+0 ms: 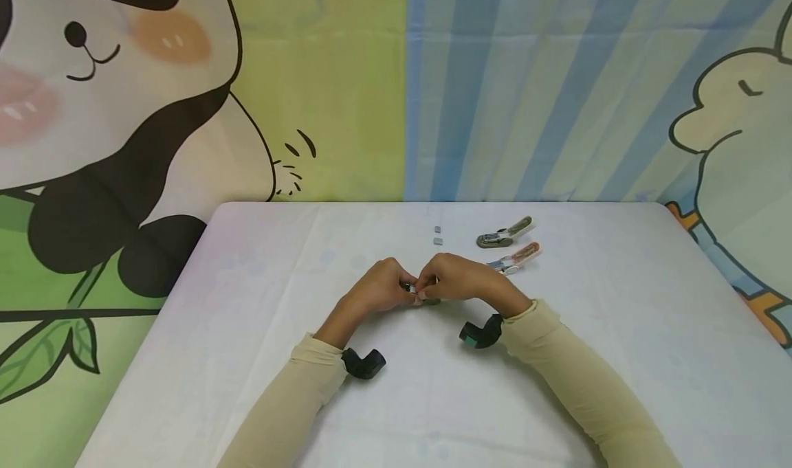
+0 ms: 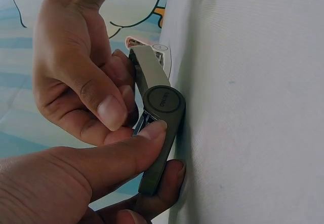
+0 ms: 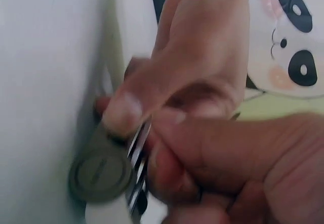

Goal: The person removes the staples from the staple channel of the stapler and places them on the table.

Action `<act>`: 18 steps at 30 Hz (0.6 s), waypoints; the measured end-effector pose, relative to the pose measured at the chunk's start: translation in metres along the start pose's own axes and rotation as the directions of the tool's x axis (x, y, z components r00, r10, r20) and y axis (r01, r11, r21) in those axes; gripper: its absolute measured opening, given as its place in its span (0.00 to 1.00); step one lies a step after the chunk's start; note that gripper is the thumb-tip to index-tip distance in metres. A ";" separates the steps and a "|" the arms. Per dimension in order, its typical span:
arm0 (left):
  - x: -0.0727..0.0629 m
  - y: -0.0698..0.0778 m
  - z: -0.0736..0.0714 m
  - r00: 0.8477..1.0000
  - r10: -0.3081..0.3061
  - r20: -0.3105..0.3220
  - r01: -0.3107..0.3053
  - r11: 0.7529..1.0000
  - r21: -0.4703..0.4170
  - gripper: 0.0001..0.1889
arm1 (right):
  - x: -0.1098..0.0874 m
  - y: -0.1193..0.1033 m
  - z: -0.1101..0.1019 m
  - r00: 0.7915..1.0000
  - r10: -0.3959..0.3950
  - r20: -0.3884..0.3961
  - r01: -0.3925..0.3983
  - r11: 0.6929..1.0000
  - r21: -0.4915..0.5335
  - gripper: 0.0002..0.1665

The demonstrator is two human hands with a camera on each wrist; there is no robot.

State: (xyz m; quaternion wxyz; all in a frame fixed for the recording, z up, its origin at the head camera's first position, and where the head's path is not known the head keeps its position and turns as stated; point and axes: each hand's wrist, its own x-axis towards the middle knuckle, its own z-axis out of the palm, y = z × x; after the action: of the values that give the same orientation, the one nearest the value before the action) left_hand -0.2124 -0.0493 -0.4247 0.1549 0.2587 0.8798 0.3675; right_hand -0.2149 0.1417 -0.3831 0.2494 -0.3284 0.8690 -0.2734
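Both hands meet over the table around a small olive-green stapler (image 2: 163, 100) with a round hinge disc, its two arms swung apart. My left hand (image 1: 381, 286) grips one arm, thumb on top and fingers beneath. Its thumb lies beside a shiny metal strip (image 3: 137, 153) running along the stapler. My right hand (image 1: 454, 275) has curled fingers, with thumb and fingertip pinching at that metal strip. Whether a separate staple piece sits between those fingertips is hidden. In the right wrist view the stapler's disc (image 3: 101, 177) appears blurred at lower left.
Behind the hands lie two small grey staple blocks (image 1: 438, 241). To their right rests another green stapler (image 1: 504, 234), spread apart, with an orange-and-white one (image 1: 520, 256) in front of it. Black wrist mounts (image 1: 364, 363) hang under both forearms. A printed cloth backs the white table (image 1: 396, 413).
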 end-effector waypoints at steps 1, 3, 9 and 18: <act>0.000 0.000 0.000 1.000 0.000 -0.002 0.000 1.000 -0.004 0.10 | 0.000 -0.001 0.000 1.000 0.018 0.001 -0.018 1.000 0.019 0.06; 0.000 0.000 0.000 1.000 -0.001 -0.006 0.001 1.000 -0.010 0.10 | 0.000 -0.003 0.000 0.999 0.051 -0.004 -0.050 0.997 0.053 0.06; 0.000 0.002 0.001 1.000 -0.018 -0.009 0.018 1.000 -0.020 0.11 | 0.002 -0.005 0.003 0.990 0.122 -0.066 -0.114 0.988 0.108 0.06; 0.001 0.001 -0.001 1.000 -0.019 -0.010 0.019 1.000 -0.016 0.05 | 0.004 -0.014 0.015 0.954 0.233 -0.188 -0.224 0.972 0.068 0.04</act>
State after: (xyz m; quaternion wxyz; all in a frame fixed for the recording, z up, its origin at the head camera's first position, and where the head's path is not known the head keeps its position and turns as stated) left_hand -0.2129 -0.0487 -0.4237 0.1562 0.2475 0.8798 0.3745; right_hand -0.2023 0.1249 -0.3861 0.2007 -0.1916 0.9148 -0.2936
